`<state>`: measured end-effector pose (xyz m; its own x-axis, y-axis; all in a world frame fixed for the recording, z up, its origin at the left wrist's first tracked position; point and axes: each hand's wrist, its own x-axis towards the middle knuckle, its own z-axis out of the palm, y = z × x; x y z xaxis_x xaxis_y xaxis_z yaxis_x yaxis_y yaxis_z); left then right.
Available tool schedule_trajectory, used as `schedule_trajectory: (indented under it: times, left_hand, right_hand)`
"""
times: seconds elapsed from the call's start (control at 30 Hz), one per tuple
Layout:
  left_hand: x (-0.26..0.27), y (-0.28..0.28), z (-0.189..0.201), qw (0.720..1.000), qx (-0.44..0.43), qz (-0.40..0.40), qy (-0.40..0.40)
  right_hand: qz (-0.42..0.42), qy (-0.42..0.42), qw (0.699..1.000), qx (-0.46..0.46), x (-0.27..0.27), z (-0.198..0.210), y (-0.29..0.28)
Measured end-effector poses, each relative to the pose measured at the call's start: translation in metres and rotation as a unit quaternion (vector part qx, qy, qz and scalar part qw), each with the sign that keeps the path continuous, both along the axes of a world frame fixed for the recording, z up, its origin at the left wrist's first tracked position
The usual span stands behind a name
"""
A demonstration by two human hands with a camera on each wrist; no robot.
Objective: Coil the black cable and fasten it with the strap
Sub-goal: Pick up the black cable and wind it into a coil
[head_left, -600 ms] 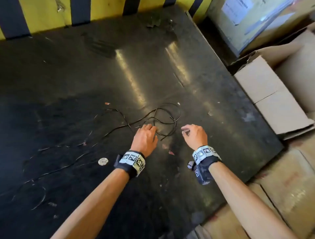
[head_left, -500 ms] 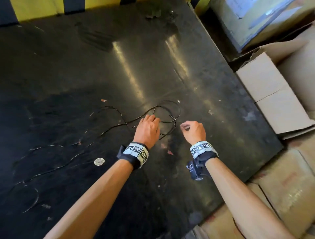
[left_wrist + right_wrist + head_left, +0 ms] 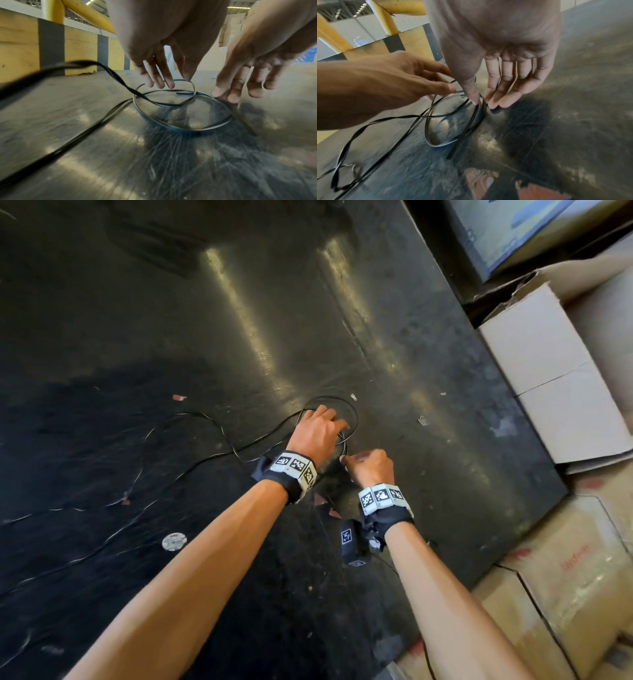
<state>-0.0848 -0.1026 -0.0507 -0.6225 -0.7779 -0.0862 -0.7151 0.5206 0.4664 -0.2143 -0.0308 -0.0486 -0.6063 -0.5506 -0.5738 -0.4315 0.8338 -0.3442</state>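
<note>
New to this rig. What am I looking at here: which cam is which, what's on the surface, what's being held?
No robot: a person's two bare hands, with tagged bands and a camera on each wrist. The top picture is from a head-worn camera looking down; the other two look along each hand. On the dark scratched table lies a thin black cable, partly looped, the rest trailing off to the left. The right hand pinches the loop's strands between thumb and fingers. The left hand reaches over the loop with spread fingers, gripping nothing. Cardboard boxes stand beside the table. No strap is visible.

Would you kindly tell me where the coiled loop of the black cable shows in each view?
Head: coiled loop at centre, partly under the left hand.
Left wrist: coiled loop at centre, below the fingers.
Right wrist: coiled loop at centre-left.
Shared landmark: right hand pinching the loop's edge.
</note>
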Motion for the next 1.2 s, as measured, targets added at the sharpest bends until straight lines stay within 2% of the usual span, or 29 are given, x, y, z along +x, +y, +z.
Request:
schedule_trajectory:
  times: [0.13, 0.23, 0.33, 0.5, 0.67, 0.83, 1.03, 1.2]
  left_hand:
    - [-0.007, 0.0, -0.004, 0.998, 0.007, -0.053, -0.042]
    - [-0.009, 0.002, 0.001, 0.994, -0.033, -0.078, -0.064]
    - [-0.004, 0.004, 0.012, 0.992, -0.081, -0.091, -0.041]
    - [0.013, 0.002, 0.035, 0.984, -0.155, -0.08, 0.039]
    - [0.038, 0.008, 0.08, 0.967, -0.218, -0.069, 0.112]
    - [0.073, 0.021, 0.138, 0.973, -0.183, -0.011, 0.139]
    - [0.117, 0.055, 0.221, 0.978, -0.088, 0.055, 0.181]
    - [0.158, 0.092, 0.292, 0.965, -0.016, 0.106, 0.238]
  right_hand:
    - [0.003, 0.004, 1.0, 0.005, 0.012, -0.005, 0.002]
    - [0.005, 0.019, 1.0, -0.01, 0.017, -0.003, 0.005]
    - [0.037, 0.068, 0.994, -0.073, 0.022, 0.014, 0.008]
    - [0.153, 0.192, 0.95, -0.191, 0.027, 0.054, 0.022]
    - [0.228, 0.186, 0.903, -0.312, 0.022, 0.095, 0.033]
    - [0.302, 0.181, 0.838, -0.418, 0.019, 0.145, 0.036]
    - [0.396, 0.178, 0.714, -0.549, 0.042, 0.221, 0.03]
    - [0.448, 0.152, 0.624, -0.622, 0.077, 0.284, 0.031]
